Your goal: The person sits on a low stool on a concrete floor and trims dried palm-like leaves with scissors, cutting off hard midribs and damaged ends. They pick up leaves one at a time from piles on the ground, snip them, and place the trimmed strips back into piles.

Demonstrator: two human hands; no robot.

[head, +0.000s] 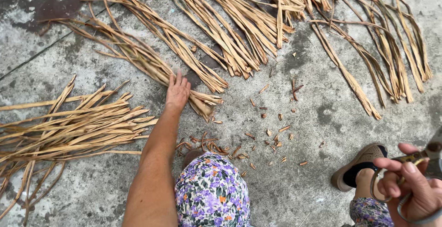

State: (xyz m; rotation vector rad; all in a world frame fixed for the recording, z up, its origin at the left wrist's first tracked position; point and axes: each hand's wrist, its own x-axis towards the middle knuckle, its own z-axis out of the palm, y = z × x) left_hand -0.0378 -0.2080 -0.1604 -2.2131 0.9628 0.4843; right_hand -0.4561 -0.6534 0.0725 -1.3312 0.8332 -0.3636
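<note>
A grey concrete floor [304, 181] fills the frame. Across the top lie long bundles of dried leaf strips [239, 20], fanned from upper left to upper right. A separate pile of strips [69, 126] sits at the left edge. At centre left, the left hand [177, 91] lies flat with its fingers stretched open on one bundle [138, 57], touching its lower end and clasping nothing. At the lower right corner, the right hand [410, 185] is closed around a pair of scissors [426, 155], fingers through the loops. A tan shoe [361, 162] shows just beside it. Small cut scraps [271, 135] are scattered at centre, above a knee in floral cloth [212, 195].
</note>
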